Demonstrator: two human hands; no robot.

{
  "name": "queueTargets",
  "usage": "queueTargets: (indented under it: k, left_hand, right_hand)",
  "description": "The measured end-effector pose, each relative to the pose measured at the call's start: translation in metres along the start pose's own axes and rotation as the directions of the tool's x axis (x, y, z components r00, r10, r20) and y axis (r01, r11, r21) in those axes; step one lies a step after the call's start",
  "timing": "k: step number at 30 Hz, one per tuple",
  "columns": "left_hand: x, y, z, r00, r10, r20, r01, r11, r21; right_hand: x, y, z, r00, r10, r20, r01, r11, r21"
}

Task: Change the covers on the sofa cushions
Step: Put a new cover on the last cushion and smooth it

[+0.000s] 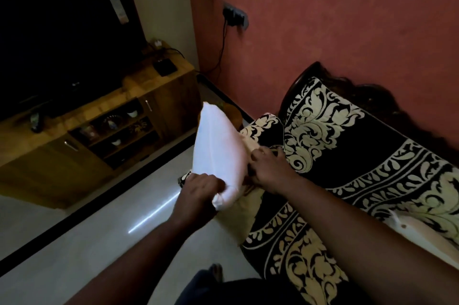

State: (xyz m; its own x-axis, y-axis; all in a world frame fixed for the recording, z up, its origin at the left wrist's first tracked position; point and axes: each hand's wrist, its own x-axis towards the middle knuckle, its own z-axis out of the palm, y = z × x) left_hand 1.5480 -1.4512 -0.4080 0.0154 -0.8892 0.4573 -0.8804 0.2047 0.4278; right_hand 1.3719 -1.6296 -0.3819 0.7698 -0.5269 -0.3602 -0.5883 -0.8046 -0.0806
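A sofa (pixel 347 180) runs along the right side, its back against the wall (pixel 323 19). At its far end a cushion (pixel 263 128) sits on the seat. Just left of that cushion, a bare cushion insert (pixel 218 145) is held upright over the sofa's front edge: the left hand (pixel 198 193) grips its near corner, the right hand (pixel 268 168) holds its right side. Another insert (pixel 427 237) lies on the seat at near right. Across the floor (pixel 99 230), far left, a cabinet (pixel 99 130) carries a television (pixel 62 31). A wall socket (pixel 234 15) is above the sofa's far end.
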Motion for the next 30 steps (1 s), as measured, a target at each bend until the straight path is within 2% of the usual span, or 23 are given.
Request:
queueTargets:
  k: [2, 4, 9, 11, 12, 14, 15, 16, 18, 20, 22, 24, 25, 26, 27, 28, 29, 30]
  left_hand:
    - [0.001, -0.013, -0.002, 0.998, 0.055, 0.02, -0.056, 0.997, 0.049]
    - [0.006, -0.029, -0.003, 0.994, 0.074, 0.081, -0.082, 0.991, 0.107]
    - [0.028, -0.084, 0.003, 0.942, 0.093, 0.322, -0.166, 0.964, 0.209]
    - [0.042, -0.1, 0.012, 0.906, 0.113, 0.407, -0.212, 0.955, 0.208]
    - [0.048, -0.106, 0.018, 0.893, 0.126, 0.431, -0.229, 0.953, 0.196]
    - [0.059, -0.11, 0.022, 0.88, 0.166, 0.444, -0.262, 0.951, 0.164]
    - [0.066, -0.114, 0.025, 0.871, 0.182, 0.457, -0.269, 0.954, 0.133]
    - [0.071, -0.115, 0.026, 0.86, 0.206, 0.467, -0.284, 0.953, 0.102]
    - [0.08, -0.122, 0.025, 0.816, 0.254, 0.52, -0.325, 0.944, 0.049]
    - [0.086, -0.133, 0.022, 0.758, 0.265, 0.596, -0.321, 0.947, -0.013]
    - [0.095, -0.149, 0.019, 0.719, 0.212, 0.662, -0.19, 0.976, -0.106]
    - [0.115, -0.159, 0.022, 0.746, 0.131, 0.653, 0.068, 0.96, -0.271]
    - [0.132, -0.164, 0.029, 0.777, 0.055, 0.628, 0.236, 0.898, -0.371]
    - [0.148, -0.168, 0.039, 0.802, -0.089, 0.591, 0.403, 0.811, -0.424]
    - [0.166, -0.177, 0.05, 0.773, -0.253, 0.582, 0.548, 0.728, -0.412]
    - [0.183, -0.183, 0.06, 0.699, -0.392, 0.598, 0.659, 0.678, -0.325]
    - [0.199, -0.193, 0.071, 0.611, -0.475, 0.634, 0.707, 0.687, -0.168]
    - [0.211, -0.204, 0.078, 0.538, -0.499, 0.679, 0.686, 0.728, -0.009]
  right_hand:
    - [0.019, -0.005, -0.006, 0.998, 0.048, -0.03, -0.049, 0.998, -0.03]
    - [0.036, -0.008, -0.004, 0.996, 0.088, -0.027, -0.088, 0.996, 0.01]
    - [0.072, -0.007, 0.029, 0.973, 0.16, 0.163, -0.182, 0.975, 0.129]
    - [0.088, -0.005, 0.048, 0.945, 0.231, 0.23, -0.276, 0.943, 0.186]
    - [0.099, -0.003, 0.058, 0.911, 0.315, 0.266, -0.386, 0.878, 0.283]
    - [0.117, -0.002, 0.069, 0.801, 0.492, 0.343, -0.599, 0.657, 0.458]
    - [0.126, -0.001, 0.075, 0.745, 0.542, 0.389, -0.662, 0.536, 0.524]
    - [0.134, 0.0, 0.08, 0.715, 0.56, 0.418, -0.689, 0.463, 0.558]
    - [0.153, 0.012, 0.101, 0.694, 0.549, 0.466, -0.707, 0.4, 0.583]
    - [0.173, 0.029, 0.128, 0.682, 0.497, 0.537, -0.73, 0.41, 0.547]
    - [0.175, 0.035, 0.125, 0.656, 0.432, 0.619, -0.752, 0.448, 0.484]
    - [0.173, 0.027, 0.102, 0.674, 0.394, 0.625, -0.736, 0.434, 0.519]
    - [0.174, 0.022, 0.093, 0.661, 0.394, 0.638, -0.75, 0.375, 0.545]
    - [0.178, 0.017, 0.088, 0.642, 0.373, 0.67, -0.767, 0.306, 0.564]
    - [0.182, 0.009, 0.087, 0.622, 0.368, 0.691, -0.781, 0.228, 0.582]
    - [0.186, 0.001, 0.083, 0.613, 0.39, 0.687, -0.782, 0.179, 0.596]
    - [0.192, -0.007, 0.08, 0.596, 0.442, 0.671, -0.781, 0.126, 0.611]
    - [0.197, -0.019, 0.078, 0.566, 0.505, 0.652, -0.768, 0.034, 0.64]
